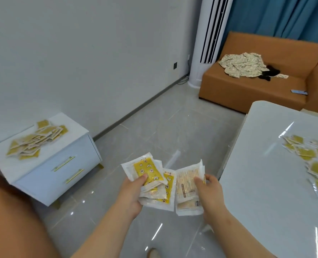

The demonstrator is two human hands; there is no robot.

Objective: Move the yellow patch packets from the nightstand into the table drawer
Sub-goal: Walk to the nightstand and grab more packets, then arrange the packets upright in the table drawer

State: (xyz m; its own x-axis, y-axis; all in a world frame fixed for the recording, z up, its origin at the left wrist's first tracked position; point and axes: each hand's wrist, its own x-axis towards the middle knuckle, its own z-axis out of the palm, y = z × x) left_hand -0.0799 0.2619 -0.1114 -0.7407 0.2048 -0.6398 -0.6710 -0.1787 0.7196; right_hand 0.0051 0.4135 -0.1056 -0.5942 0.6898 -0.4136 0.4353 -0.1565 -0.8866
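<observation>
Grey floor spreads left of the table (266, 164), topped with loose packets (310, 161); no drawer shows. Far left, the nightstand (70, 125) bears a large pile (35, 138). Left hand (132, 194) and right hand (208, 190) each grip a bundle (149, 170) beside it: likely under half done.

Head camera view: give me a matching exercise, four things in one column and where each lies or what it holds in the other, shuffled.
Column one:
1 left hand
2 right hand
3 patterned garment
4 loose packet pile

Column two:
A lies on the orange sofa
B holds the printed-back packets
C lies on the white nightstand
D holds the yellow-face packets

Pairs: 1-D, 2-B, 3-A, 4-C
</observation>
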